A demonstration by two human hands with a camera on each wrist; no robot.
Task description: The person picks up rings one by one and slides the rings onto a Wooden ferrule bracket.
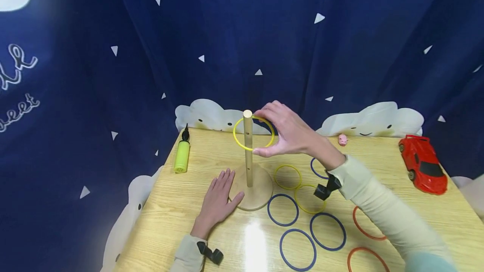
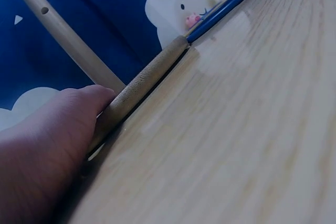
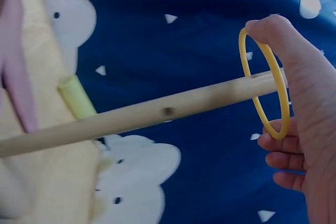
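Observation:
A wooden peg (image 1: 247, 148) stands upright on a round wooden base (image 1: 252, 188) in the middle of the table. My right hand (image 1: 289, 131) pinches a yellow ring (image 1: 253, 133) between thumb and fingers, and the ring sits around the top of the peg (image 3: 157, 111). The right wrist view shows the yellow ring (image 3: 265, 82) encircling the peg near its tip. My left hand (image 1: 219, 198) lies flat on the table with its fingers straight, touching the left edge of the base (image 2: 142, 85).
Several blue, yellow and red rings (image 1: 287, 209) lie flat on the wooden table (image 1: 397, 158) to the right of the base. A yellow-green pump (image 1: 182, 154) lies at the back left, a red toy car (image 1: 423, 165) at the right, a small pink toy (image 1: 342, 139) by the curtain.

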